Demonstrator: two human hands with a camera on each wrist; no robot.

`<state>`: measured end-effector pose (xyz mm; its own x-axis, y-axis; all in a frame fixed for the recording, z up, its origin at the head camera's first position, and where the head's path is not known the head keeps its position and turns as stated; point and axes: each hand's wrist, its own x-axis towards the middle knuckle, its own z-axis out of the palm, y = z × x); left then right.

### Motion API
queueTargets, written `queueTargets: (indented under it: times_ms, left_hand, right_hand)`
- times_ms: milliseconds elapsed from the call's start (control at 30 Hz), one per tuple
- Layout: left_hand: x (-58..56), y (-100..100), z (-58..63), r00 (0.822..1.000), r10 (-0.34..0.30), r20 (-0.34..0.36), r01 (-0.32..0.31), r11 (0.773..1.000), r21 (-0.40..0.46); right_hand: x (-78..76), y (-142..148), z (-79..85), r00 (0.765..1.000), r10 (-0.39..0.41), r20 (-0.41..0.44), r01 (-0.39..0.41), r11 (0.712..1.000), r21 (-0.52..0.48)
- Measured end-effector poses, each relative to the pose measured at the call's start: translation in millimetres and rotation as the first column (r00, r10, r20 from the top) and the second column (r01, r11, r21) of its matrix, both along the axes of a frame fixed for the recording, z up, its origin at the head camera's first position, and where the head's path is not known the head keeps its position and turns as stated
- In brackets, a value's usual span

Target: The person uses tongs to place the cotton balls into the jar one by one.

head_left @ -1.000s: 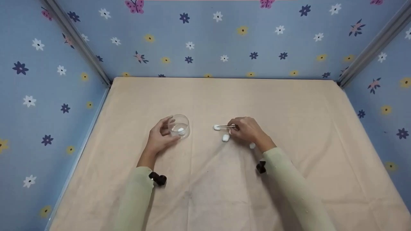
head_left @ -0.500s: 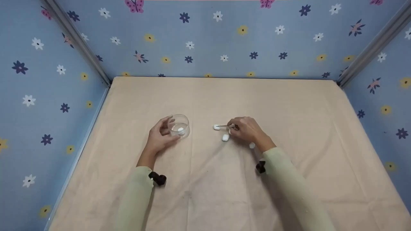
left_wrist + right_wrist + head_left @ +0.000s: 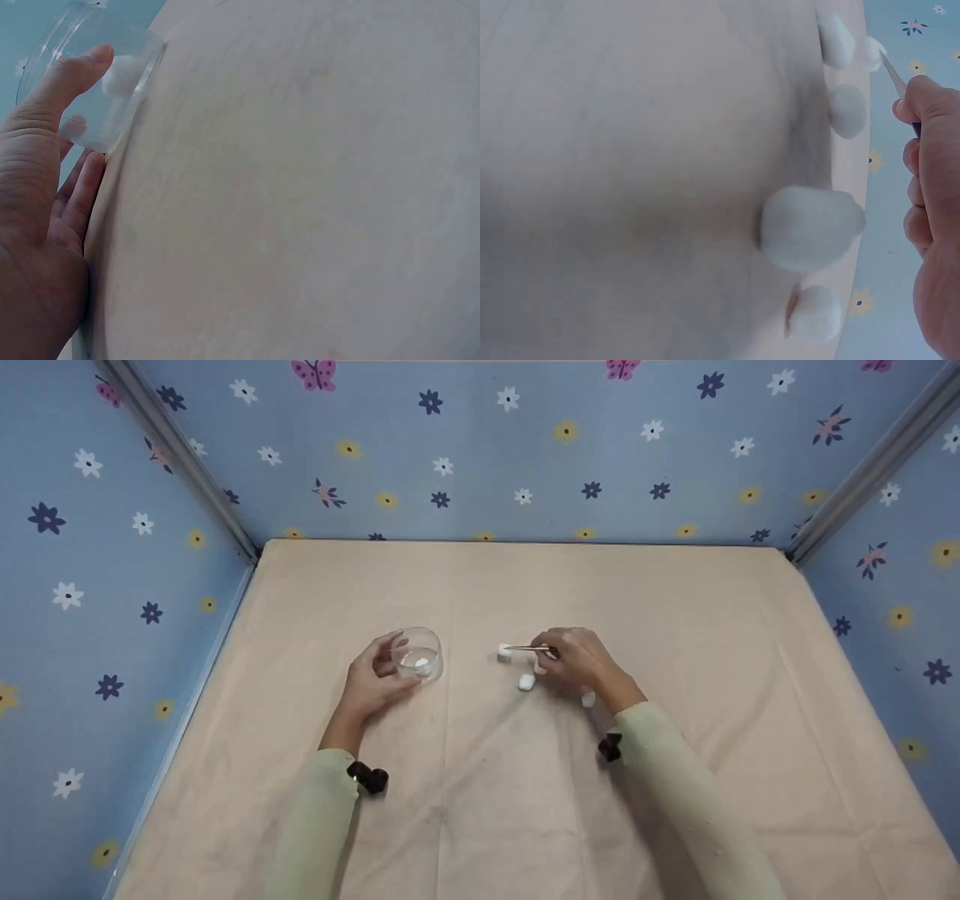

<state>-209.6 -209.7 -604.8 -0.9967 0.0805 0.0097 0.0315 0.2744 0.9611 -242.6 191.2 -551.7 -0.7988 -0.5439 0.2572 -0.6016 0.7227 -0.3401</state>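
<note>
My left hand [image 3: 367,682] holds a clear plastic cup [image 3: 406,639] on the cloth, thumb on the near side and fingers round the far side. Inside the cup is a white cotton ball [image 3: 120,76]. To the right, my right hand [image 3: 589,660] pinches metal tweezers [image 3: 534,648] that point left. Their tips are on another cotton ball [image 3: 505,649], which shows close over the cloth in the head view. In the right wrist view this tweezed cotton ball [image 3: 871,54] overlaps the pale table edge, and the hand's other fingers are curled in.
Several more cotton balls lie under and beside the right hand, one cotton ball [image 3: 527,682] just below the tweezers and another cotton ball [image 3: 589,700] near the wrist. A beige cloth [image 3: 480,592] covers the table. Blue flowered panels [image 3: 480,450] stand at the back and sides.
The tweezers and the cotton ball at their tips have risen slightly from the cloth, with the right hand shifting a little upward. The left hand and cup have stayed in place.
</note>
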Motion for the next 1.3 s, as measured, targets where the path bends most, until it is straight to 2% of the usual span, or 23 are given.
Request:
queueTargets:
  times_ms: [200, 433, 767, 1300]
  left_hand:
    - [-0.5, -0.6, -1.1, 1.000, -0.009, -0.012, 0.009, 1.000, 0.001]
    - [-0.6, -0.4, -1.3, 1.000, -0.005, -0.016, 0.005, 1.000, -0.012]
    - [0.2, 0.1, 0.0, 1.000, -0.005, -0.005, 0.005, 1.000, 0.010]
    - [2.3, -0.3, 3.4, 1.000, -0.007, 0.013, 0.007, 1.000, -0.027]
  right_hand:
    - [-4.8, 1.0, 6.9, 0.997, 0.020, -0.068, -0.022, 1.000, -0.020]
    - [-9.7, 1.1, 15.0, 0.995, 0.018, -0.100, -0.020, 1.000, -0.017]
    - [-11.6, -0.9, 19.8, 0.995, 0.035, -0.099, -0.037, 0.999, -0.013]
    - [-11.9, -7.8, 25.3, 0.991, 0.039, -0.125, -0.044, 0.998, -0.035]
